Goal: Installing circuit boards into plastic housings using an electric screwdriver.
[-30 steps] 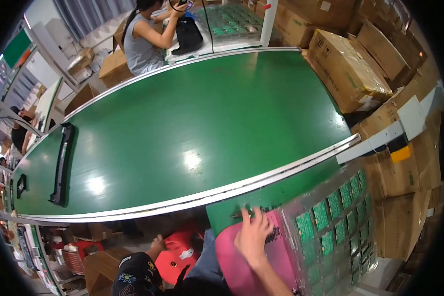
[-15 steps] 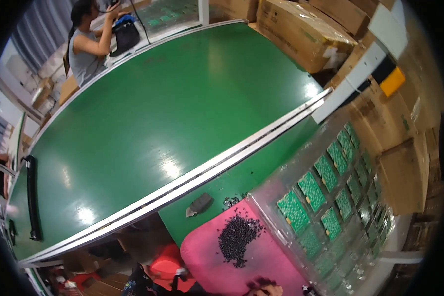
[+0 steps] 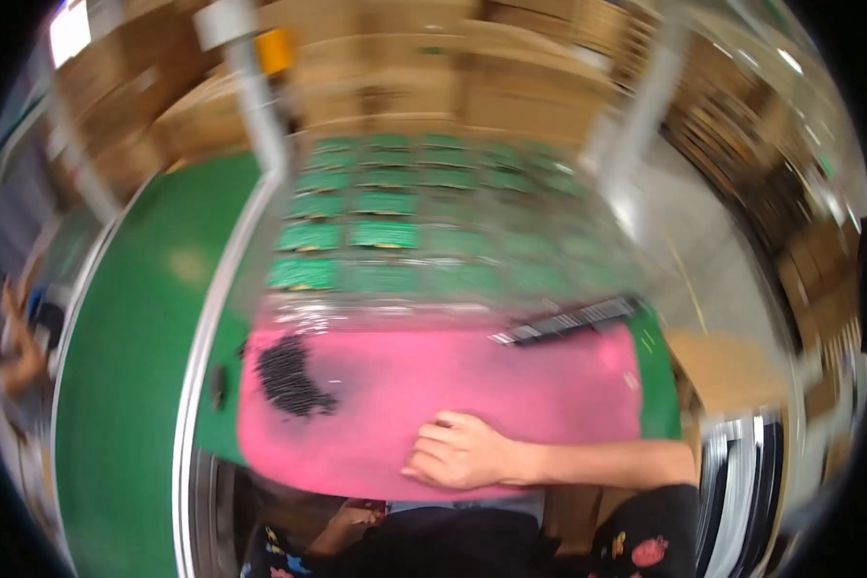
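My right hand rests on the near part of a pink mat. Its fingers are curled together, and whatever may be inside them is hidden. Low, below the mat's near edge, my left hand is partly in shadow and blurred, so its fingers cannot be made out. A heap of small black parts lies on the mat's left side, apart from both hands. A long dark strip lies slanted at the mat's far right edge. Beyond the mat, clear plastic trays hold rows of green circuit boards.
A green conveyor belt with a metal rail runs along the left. Cardboard boxes are stacked at the back. A co-worker's hand shows at the far left. A small dark object lies left of the mat.
The view has swung to the right, bringing the mat and trays to the middle. My right hand and forearm now show fully on the mat; the picture is blurred.
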### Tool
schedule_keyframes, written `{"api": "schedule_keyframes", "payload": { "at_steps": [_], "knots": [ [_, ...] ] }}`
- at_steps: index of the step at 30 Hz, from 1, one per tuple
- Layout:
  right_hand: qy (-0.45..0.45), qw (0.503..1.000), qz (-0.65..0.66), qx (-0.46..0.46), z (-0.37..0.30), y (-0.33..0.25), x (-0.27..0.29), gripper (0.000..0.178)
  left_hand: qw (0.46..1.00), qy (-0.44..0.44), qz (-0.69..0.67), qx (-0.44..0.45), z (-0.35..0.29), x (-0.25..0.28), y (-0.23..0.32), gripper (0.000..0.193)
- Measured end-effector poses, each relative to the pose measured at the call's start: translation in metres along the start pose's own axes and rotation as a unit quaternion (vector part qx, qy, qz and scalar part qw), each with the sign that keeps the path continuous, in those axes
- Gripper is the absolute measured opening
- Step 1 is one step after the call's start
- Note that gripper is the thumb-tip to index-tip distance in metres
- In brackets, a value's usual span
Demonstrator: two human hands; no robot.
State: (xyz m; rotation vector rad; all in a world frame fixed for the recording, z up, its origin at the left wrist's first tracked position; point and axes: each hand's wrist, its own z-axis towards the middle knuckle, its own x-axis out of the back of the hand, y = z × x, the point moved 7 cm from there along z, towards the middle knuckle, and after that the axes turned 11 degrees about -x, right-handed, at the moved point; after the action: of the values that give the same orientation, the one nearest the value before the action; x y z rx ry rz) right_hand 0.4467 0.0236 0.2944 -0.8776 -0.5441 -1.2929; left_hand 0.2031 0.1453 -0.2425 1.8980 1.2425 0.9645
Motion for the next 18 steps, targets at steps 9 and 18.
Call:
{"api": "schedule_keyframes", "payload": {
  "at_steps": [9, 18],
  "knots": [
    [0.090, 0.757, -0.460, -0.455, -0.242, 0.065, 0.280, 0.013, 0.928, 0.282, -0.098, -0.221, 0.067, 0.071, 0.220, 0.018],
    [-0.111, 0.515, -0.234, -0.817, -0.619, -0.002, 0.340, 0.054, 0.959, 0.157, -0.050, -0.229, 0.016, 0.038, 0.333, 0.025]
  ]
}}
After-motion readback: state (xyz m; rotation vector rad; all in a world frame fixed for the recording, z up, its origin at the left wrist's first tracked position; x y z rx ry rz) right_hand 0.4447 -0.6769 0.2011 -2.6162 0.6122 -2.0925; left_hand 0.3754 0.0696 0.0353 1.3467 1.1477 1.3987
